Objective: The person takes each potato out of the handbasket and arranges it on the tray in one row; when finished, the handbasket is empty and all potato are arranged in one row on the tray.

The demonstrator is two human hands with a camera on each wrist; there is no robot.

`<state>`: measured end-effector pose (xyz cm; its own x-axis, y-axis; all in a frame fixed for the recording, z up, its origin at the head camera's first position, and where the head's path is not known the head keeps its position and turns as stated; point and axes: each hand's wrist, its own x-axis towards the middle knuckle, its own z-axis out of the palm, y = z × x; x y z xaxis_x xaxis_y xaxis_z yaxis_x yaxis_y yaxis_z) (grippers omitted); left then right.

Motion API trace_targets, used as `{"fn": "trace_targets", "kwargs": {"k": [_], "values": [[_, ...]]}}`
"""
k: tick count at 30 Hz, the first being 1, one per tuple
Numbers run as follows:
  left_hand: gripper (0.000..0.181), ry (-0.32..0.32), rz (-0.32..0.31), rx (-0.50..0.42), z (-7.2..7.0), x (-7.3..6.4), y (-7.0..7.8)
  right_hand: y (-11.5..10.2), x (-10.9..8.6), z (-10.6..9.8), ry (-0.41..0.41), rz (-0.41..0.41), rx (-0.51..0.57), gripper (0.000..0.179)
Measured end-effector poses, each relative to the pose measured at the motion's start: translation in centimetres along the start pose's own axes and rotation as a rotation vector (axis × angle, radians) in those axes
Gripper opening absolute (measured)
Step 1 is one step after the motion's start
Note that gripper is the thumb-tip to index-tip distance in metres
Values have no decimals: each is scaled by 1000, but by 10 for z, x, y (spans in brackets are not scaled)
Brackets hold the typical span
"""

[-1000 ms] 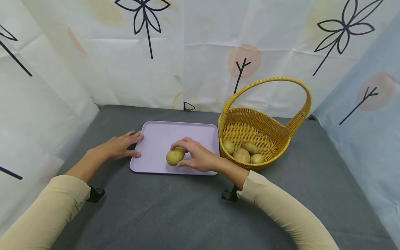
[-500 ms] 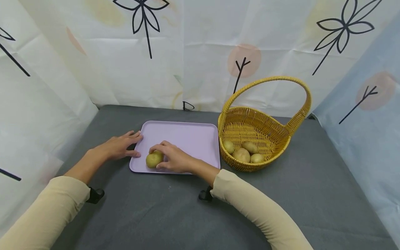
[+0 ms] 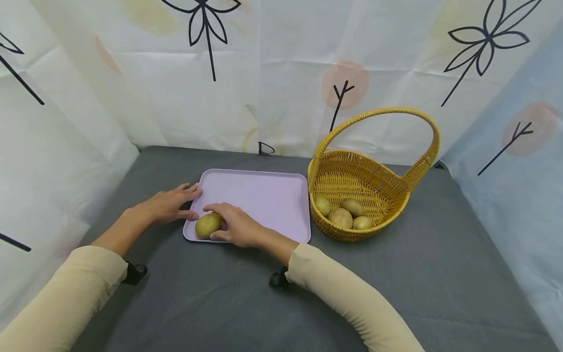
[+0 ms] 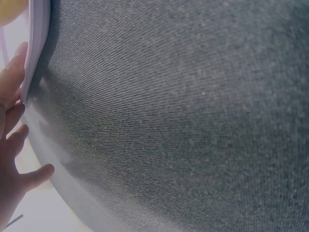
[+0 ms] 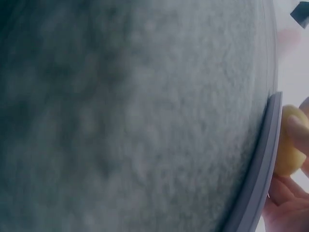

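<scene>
1. Sleeves in beige run up from the bottom of the head view, both reaching forward over the dark grey worktop.
2. The right hand comes in from the side, its fingers bent over and its thumb low, clamped on a potato.
3. The left hand rests at the left edge of a pale lilac tray, its fingers spread apart and touching the rim, the thumb well away from them.
4. The potato is at the tray's near left corner, inside the rim; whether it bears on the surface is hard to tell.
5. It looks oval and smooth-skinned, yellow-green to brownish; the right wrist view shows it a paler yellow, partly hidden by the fingers.
6. Just right of the tray stands a yellow wicker basket with a tall arched handle, holding four more potatoes.
</scene>
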<state>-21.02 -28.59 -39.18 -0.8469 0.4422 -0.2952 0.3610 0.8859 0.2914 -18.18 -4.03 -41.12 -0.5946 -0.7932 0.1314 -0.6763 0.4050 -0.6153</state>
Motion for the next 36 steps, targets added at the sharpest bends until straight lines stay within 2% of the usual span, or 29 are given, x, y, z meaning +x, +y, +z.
{"fn": "trace_targets", "kwargs": {"k": [13, 18, 23, 28, 36], "values": [[85, 19, 29, 3, -1, 0, 1, 2, -1, -3, -54, 66, -55, 58], [86, 3, 14, -3, -1, 1, 1, -2, -7, -11, -82, 60, -73, 65], [87, -15, 1, -20, -2, 1, 2, -8, -24, -26, -108, 13, -84, 66], [89, -20, -5, -20, -1, 1, 2, -15, -50, -43, -174, 2, -97, 68], [88, -15, -10, -8, -2, 2, 3, -21, -90, -82, -230, -30, -99, 66]]}}
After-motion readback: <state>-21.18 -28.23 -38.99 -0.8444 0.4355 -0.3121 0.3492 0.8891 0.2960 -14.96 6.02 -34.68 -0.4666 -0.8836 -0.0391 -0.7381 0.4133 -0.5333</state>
